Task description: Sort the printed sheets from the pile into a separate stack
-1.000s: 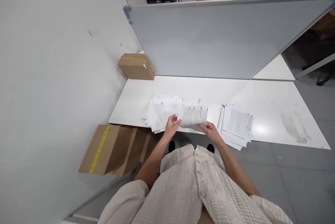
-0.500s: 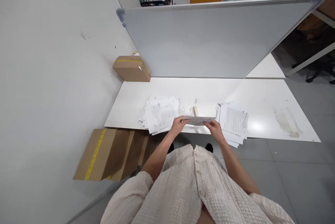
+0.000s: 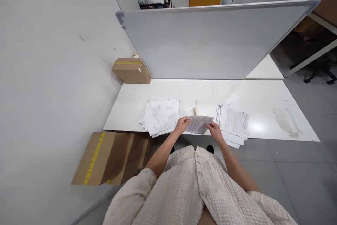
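Between my two hands is a printed paper sheet, held over the table's front edge and slightly bowed. My left hand pinches its left side, thumb on top. On the opposite side my right hand grips the right edge. Left of the sheet lies a loose paper pile with text on its top page. A second paper pile, fanned unevenly, rests just right of my right hand and overhangs the front edge. Behind the sheet sits a small cream-coloured block, partly covered by it.
The white table runs across in front of me. A whiteboard stands along its back. One cardboard box sits at the back left; more cardboard boxes stand below the left end. A stain marks the table's right side.
The sheet has tilted so that its printed face now shows more fully. Both hands keep their hold and have barely moved. The piles look the same; the view shifted slightly.
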`<state>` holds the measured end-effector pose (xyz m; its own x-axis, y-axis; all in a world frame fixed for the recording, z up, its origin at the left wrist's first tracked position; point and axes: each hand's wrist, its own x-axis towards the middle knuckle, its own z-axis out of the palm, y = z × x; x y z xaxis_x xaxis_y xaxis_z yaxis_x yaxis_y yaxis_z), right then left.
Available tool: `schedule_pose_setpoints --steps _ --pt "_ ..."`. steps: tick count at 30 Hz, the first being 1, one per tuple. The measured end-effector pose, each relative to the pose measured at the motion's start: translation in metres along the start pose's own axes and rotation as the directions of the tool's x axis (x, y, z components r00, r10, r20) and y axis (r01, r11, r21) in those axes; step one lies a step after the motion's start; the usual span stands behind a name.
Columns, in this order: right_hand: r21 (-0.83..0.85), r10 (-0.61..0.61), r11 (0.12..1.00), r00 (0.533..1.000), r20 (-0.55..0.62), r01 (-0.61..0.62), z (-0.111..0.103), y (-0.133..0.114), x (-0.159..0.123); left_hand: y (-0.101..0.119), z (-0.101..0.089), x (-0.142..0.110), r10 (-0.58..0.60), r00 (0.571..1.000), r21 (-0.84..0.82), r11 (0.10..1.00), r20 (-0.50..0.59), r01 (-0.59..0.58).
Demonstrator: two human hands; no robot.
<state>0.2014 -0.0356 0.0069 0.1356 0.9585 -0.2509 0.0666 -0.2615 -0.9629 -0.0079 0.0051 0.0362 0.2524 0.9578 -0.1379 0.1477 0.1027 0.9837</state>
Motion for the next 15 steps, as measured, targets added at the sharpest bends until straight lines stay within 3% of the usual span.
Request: schedule_pose_setpoints --steps 4,8,10,12,14,15 --pt "0.044 0.009 0.999 1.000 0.002 -0.010 0.000 -0.012 -0.002 0.012 -0.005 0.004 0.014 1.000 -0.002 1.000 0.029 -0.014" --pt "0.077 0.004 0.997 0.996 0.091 -0.011 -0.003 -0.023 -0.006 0.022 -0.010 0.002 0.023 0.999 0.123 0.992 0.026 -0.026" --pt "-0.024 -0.033 0.999 0.996 0.085 0.035 -0.010 -0.034 -0.009 0.029 -0.012 0.001 0.052 0.998 0.223 0.973 0.023 -0.056" --pt "-0.219 -0.114 0.970 0.993 -0.019 0.107 -0.019 -0.050 -0.012 0.037 -0.012 -0.001 0.104 0.993 0.337 0.934 0.056 -0.116" --pt "-0.427 -0.229 0.888 0.969 -0.093 0.169 -0.026 -0.068 -0.015 0.046 -0.008 -0.001 0.156 0.981 0.451 0.872 0.116 -0.192" --pt "-0.493 -0.268 0.846 0.962 -0.061 0.204 -0.029 -0.075 -0.016 0.050 -0.004 -0.002 0.177 0.973 0.503 0.833 0.150 -0.229"
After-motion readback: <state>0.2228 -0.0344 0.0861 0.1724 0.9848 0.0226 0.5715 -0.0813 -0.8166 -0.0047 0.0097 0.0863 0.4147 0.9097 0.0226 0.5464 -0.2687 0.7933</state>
